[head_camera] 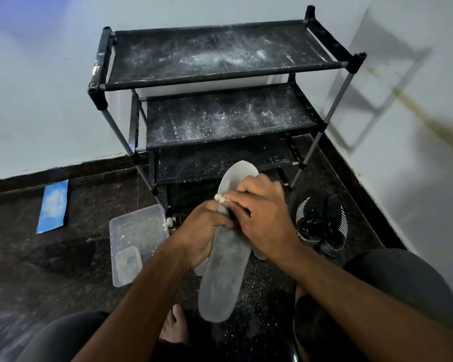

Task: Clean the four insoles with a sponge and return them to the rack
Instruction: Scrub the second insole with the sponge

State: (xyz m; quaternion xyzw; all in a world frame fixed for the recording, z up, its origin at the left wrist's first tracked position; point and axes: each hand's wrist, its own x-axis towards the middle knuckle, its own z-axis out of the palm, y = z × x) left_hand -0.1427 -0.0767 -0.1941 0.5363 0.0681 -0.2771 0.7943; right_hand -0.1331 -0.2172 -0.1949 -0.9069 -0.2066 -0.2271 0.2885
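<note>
My left hand (203, 232) grips a stack of grey insoles around the middle. The top insole (221, 278) faces me, with its heel end hanging down toward my foot. Edges of other insoles (233, 176) stick out behind it, above and at both sides. My right hand (262, 218) holds a small pale sponge (220, 199) in its fingertips and presses it on the top insole just above my left thumb. The black three-shelf rack (220, 56) stands in the corner ahead, its fabric shelves dusted with white powder and bare.
A clear plastic tub (131, 228) with a smaller container inside sits on the dark floor to the left. A pair of black sneakers (322, 220) lies right of the rack. A blue strip (53, 205) lies near the left wall. White walls close the corner.
</note>
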